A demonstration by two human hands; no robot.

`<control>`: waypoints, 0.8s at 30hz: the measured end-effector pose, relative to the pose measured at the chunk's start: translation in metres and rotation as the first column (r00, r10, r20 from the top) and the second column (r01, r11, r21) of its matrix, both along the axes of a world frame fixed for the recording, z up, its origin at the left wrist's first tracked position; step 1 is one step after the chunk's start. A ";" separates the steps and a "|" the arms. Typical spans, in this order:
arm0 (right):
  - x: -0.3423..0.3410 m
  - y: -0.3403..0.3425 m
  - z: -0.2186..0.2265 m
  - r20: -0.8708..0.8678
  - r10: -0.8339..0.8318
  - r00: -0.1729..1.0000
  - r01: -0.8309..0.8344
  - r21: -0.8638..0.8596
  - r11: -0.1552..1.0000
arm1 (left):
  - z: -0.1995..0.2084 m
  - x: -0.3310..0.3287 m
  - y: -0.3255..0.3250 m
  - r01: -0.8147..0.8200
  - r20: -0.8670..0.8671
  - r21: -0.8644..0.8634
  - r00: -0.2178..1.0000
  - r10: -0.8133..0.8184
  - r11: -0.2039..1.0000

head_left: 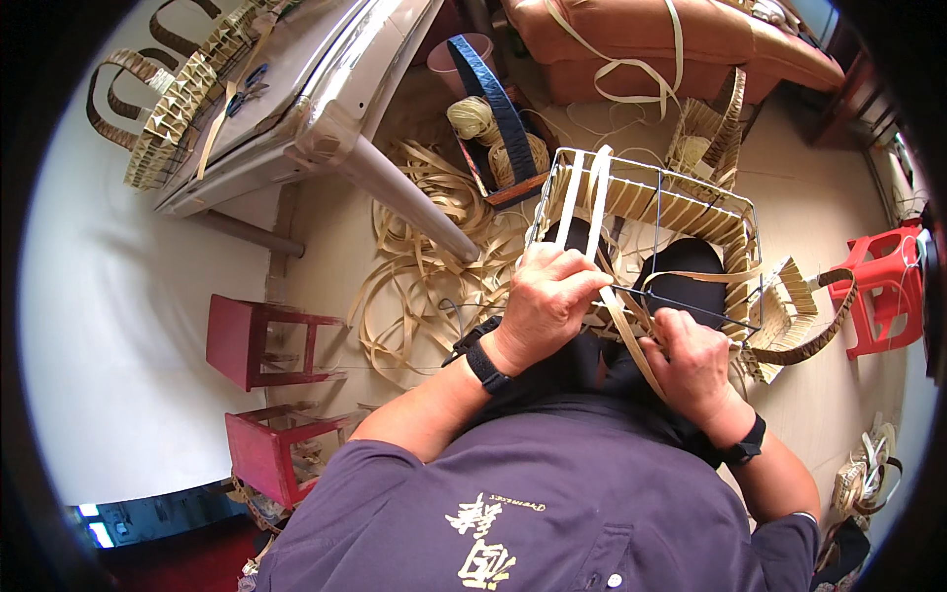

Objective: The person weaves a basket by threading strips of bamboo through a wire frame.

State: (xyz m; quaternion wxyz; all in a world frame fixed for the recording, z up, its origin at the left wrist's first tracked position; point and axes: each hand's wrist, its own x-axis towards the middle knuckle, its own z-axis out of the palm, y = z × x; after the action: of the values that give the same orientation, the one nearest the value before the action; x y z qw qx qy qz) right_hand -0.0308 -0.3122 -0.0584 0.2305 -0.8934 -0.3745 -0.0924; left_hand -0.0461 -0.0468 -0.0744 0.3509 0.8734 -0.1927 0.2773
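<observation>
A wire-framed basket (705,205), partly wrapped with cream flat strips, rests on my lap, its bare black wires showing over my dark trousers. My left hand (550,299) is at the near-left edge of the frame, thumb and fingers pinched together on a pale flat strip (599,202) that loops up over the far rim. My right hand (693,367) sits lower and to the right, fingers curled in on a tan flat strip (629,335) that runs diagonally between the hands. The fingertips of the right hand are partly hidden.
Loose tan strips (424,222) lie heaped on the floor, left of a dark basket (476,64) holding balls of cord. Scissors (245,94) lie on the table (326,113). Two dark red stools (237,340) stand left, a red plastic stool (873,296) right. A handled basket (789,316) sits close by.
</observation>
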 end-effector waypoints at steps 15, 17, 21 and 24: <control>-0.016 -0.041 0.017 -0.622 0.031 0.782 0.042 0.101 0.994 | 0.000 0.001 0.000 0.009 0.018 -0.005 1.000 -0.009 1.000; -0.016 -0.081 -0.001 -0.556 0.035 0.830 -0.083 -0.062 0.995 | 0.003 -0.001 -0.001 0.002 0.016 -0.005 1.000 -0.002 1.000; -0.038 -0.228 -0.072 -0.634 -0.265 0.727 -0.333 -0.662 0.671 | 0.003 -0.002 -0.001 0.026 0.024 0.004 0.999 -0.026 1.000; -0.079 -0.366 -0.104 -0.410 -0.617 0.672 -0.420 -0.897 0.138 | -0.001 0.007 -0.005 0.052 0.047 -0.018 0.998 -0.051 0.998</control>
State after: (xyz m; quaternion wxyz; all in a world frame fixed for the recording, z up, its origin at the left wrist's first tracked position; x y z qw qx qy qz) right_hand -0.1094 -0.6783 -0.1626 -0.2927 -0.7885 -0.1399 0.5225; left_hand -0.0395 -0.0516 -0.0752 0.3616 0.8580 -0.2206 0.2904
